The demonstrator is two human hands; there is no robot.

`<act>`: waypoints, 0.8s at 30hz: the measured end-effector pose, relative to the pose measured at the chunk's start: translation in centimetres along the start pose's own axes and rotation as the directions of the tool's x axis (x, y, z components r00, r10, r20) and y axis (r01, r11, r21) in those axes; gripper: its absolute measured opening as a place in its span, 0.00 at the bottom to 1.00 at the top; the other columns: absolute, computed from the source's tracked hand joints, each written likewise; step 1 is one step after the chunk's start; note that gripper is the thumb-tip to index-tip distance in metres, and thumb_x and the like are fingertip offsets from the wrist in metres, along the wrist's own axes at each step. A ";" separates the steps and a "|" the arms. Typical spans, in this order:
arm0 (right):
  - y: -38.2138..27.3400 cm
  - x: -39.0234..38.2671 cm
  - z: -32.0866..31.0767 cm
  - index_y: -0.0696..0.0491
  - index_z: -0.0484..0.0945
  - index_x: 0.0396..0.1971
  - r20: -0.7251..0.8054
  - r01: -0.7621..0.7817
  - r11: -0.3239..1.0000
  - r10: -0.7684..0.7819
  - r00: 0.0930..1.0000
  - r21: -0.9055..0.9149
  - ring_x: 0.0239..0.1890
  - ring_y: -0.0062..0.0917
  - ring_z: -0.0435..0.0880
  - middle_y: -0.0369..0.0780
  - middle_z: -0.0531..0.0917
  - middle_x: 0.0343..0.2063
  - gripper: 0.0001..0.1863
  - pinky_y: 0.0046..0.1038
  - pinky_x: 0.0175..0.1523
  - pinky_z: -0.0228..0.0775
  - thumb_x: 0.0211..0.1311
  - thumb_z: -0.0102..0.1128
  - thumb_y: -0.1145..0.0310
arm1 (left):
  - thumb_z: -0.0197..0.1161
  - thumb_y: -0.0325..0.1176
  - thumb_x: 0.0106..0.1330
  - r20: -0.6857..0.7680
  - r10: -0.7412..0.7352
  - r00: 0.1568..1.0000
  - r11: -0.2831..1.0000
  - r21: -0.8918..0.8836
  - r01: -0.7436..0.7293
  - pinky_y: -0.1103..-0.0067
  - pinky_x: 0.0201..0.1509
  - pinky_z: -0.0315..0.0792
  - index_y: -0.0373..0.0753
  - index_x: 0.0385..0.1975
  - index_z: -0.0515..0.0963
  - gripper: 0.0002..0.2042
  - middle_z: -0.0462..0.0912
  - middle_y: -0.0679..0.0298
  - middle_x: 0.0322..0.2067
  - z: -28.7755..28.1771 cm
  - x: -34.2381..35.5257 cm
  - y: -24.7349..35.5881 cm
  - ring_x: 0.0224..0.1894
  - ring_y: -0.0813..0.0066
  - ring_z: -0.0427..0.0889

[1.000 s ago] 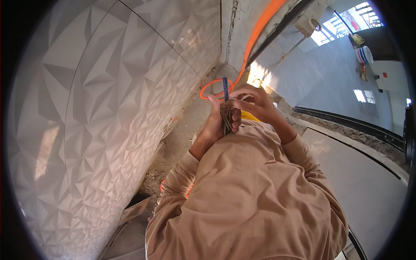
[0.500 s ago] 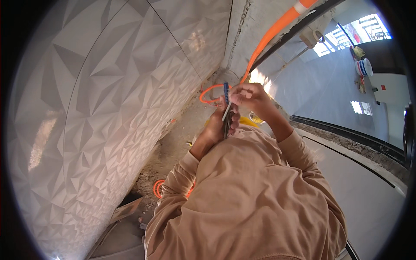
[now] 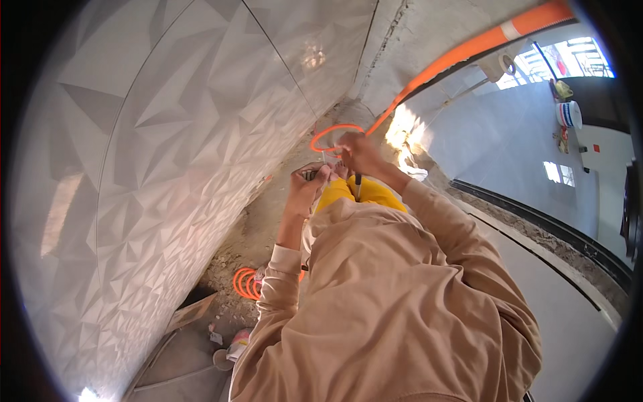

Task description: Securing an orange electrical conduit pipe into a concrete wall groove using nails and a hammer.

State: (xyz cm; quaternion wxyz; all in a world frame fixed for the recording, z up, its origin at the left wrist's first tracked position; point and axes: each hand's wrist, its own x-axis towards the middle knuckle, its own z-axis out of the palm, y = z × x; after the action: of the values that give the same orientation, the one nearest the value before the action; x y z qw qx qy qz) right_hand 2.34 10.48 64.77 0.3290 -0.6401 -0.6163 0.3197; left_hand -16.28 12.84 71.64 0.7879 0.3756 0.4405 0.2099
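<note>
My left hand (image 3: pixel 307 187) is raised in front of my body with thumb and fingertips pinched together. A thin pale strip (image 3: pixel 324 158) seems to stick up from that pinch. Just to its right, my right hand (image 3: pixel 362 157) is closed and partly smeared by motion. A slim dark-and-grey tool (image 3: pixel 358 184) points down from under it, over my yellow trousers (image 3: pixel 380 193); its kind cannot be told. Beyond both hands lies a loop of orange hose (image 3: pixel 335 127) on the rough floor.
A patterned white wall (image 3: pixel 201 147) rises close on the left. An orange tube with a white band (image 3: pixel 510 30) runs to the upper right. Coiled orange hose (image 3: pixel 246 284) lies by my left forearm. At right are a dark-edged glossy panel (image 3: pixel 495 147) and a white bucket (image 3: pixel 569 114).
My hands have moved apart; the left is lower and further left. The blue-ended tool seen in my left hand no longer shows there, and a slim tool now hangs under my right hand.
</note>
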 end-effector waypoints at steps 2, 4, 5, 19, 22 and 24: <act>4.9 -1.3 4.2 0.54 0.80 0.26 0.440 0.357 0.780 -0.118 0.890 -0.514 0.49 0.34 0.73 0.42 0.79 0.38 0.08 0.36 0.53 0.65 0.44 0.56 0.71 | 0.60 0.36 0.62 -0.075 -0.005 0.997 0.999 -0.039 0.002 0.88 0.12 0.44 0.33 0.38 0.75 0.12 0.74 0.71 0.19 -0.5 -0.4 0.4 0.11 0.92 0.53; 11.1 -4.5 7.9 0.53 0.79 0.34 0.580 0.557 0.499 -0.127 0.805 -0.664 0.55 0.34 0.67 0.41 0.76 0.45 0.14 0.37 0.61 0.54 0.48 0.53 0.65 | 0.61 0.36 0.61 -0.021 0.000 1.000 0.992 -0.130 -0.002 0.88 0.12 0.45 0.32 0.38 0.74 0.13 0.77 0.68 0.22 -0.3 0.2 2.5 0.11 0.92 0.54; 12.5 -5.6 9.0 0.52 0.76 0.40 0.559 0.513 0.464 -0.045 0.828 -0.722 0.56 0.34 0.67 0.41 0.74 0.47 0.17 0.38 0.63 0.50 0.50 0.50 0.64 | 0.61 0.36 0.61 -0.033 0.022 0.999 0.992 -0.121 -0.026 0.88 0.12 0.45 0.32 0.38 0.74 0.13 0.77 0.68 0.22 -0.4 0.2 3.5 0.11 0.92 0.54; 14.1 -11.1 -0.4 0.47 0.83 0.30 0.400 0.095 0.869 0.125 0.908 -0.487 0.32 0.32 0.80 0.37 0.81 0.26 0.11 0.39 0.38 0.65 0.53 0.56 0.58 | 0.64 0.30 0.56 0.249 0.966 -0.067 -0.134 0.260 -0.956 0.86 0.26 0.64 0.31 0.24 0.76 0.08 0.79 0.59 0.26 18.2 -10.3 39.5 0.26 0.81 0.75; 15.9 -15.9 -0.9 0.50 0.83 0.31 0.174 -0.301 0.894 0.372 0.912 -0.332 0.32 0.35 0.80 0.41 0.81 0.26 0.12 0.39 0.39 0.67 0.53 0.57 0.58 | 0.63 0.32 0.58 0.344 0.806 -0.482 -0.583 0.322 -0.746 0.89 0.30 0.64 0.30 0.28 0.79 0.09 0.81 0.63 0.27 25.6 -14.5 48.4 0.28 0.85 0.73; 18.3 -18.2 -0.5 0.51 0.82 0.32 0.030 -0.466 0.859 0.483 0.875 -0.212 0.32 0.37 0.80 0.44 0.81 0.27 0.13 0.40 0.39 0.68 0.53 0.58 0.58 | 0.61 0.33 0.59 0.429 0.704 -0.565 -0.706 0.339 -0.622 0.88 0.35 0.66 0.30 0.30 0.80 0.10 0.82 0.66 0.27 29.9 -18.1 53.2 0.28 0.85 0.74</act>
State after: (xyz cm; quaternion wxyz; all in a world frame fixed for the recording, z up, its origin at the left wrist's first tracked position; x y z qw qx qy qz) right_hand 12.62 -8.13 50.21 0.1493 -0.7881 -0.4811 0.3537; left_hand -0.26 22.17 132.57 -0.0248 0.7309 -0.0488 0.6802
